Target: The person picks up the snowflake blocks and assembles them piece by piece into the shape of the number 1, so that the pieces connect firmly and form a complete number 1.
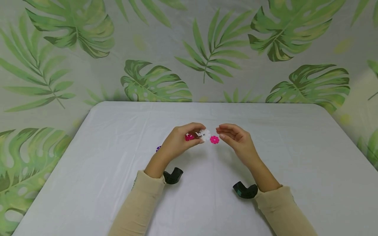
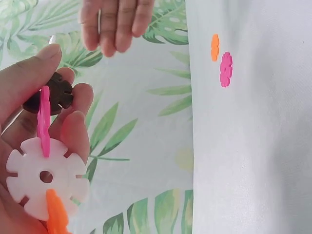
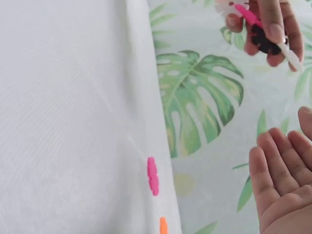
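Note:
My left hand [image 1: 178,141] pinches a chain of interlocking plastic snowflake discs between thumb and fingers. In the left wrist view the chain shows an orange disc [image 2: 57,212], a white disc [image 2: 27,178], a pink disc [image 2: 44,124] set edge-on, and a dark disc [image 2: 62,95] by the fingertips. Beyond the thumb a further white disc [image 3: 291,57] sticks out edge-on in the right wrist view. My right hand [image 1: 237,139] is held just right of the chain, fingers loosely bent with nothing in them. A loose pink disc [image 1: 214,140] lies on the table between both hands.
The table [image 1: 88,183] has a white cloth. On it a loose orange disc [image 2: 215,47] lies beside the pink one in the left wrist view. A purple disc [image 1: 158,148] peeks out behind the left wrist. Black devices [image 1: 173,176] sit at both wrists. Leaf-patterned fabric [image 1: 159,42] hangs behind.

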`<state>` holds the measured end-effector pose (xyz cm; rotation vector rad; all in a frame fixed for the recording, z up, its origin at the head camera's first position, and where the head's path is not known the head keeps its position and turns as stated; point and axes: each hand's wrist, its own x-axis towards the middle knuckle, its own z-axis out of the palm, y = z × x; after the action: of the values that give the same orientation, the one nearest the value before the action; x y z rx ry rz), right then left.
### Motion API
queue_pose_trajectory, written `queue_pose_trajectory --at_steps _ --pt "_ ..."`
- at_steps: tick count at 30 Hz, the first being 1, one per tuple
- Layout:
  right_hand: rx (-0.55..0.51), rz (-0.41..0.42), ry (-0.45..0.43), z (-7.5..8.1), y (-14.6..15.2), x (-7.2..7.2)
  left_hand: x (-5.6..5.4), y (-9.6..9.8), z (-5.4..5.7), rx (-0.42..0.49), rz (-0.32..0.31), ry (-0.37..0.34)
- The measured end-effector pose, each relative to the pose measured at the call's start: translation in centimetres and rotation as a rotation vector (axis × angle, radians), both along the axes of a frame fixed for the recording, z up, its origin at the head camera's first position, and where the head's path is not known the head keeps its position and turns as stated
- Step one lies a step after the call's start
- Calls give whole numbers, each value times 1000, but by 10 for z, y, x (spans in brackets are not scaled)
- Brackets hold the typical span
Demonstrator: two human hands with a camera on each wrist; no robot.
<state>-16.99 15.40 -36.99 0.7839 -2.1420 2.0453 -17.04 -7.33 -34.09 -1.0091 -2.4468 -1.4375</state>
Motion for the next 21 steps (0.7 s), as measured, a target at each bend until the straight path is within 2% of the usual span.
queue_pose_trajectory --at_steps 15,21 --pt "85 -110 -58 -30 19 -17 1 -2 2 -6 37 0" --pt "122 -145 -83 -42 29 -23 0 -2 1 5 32 -2"
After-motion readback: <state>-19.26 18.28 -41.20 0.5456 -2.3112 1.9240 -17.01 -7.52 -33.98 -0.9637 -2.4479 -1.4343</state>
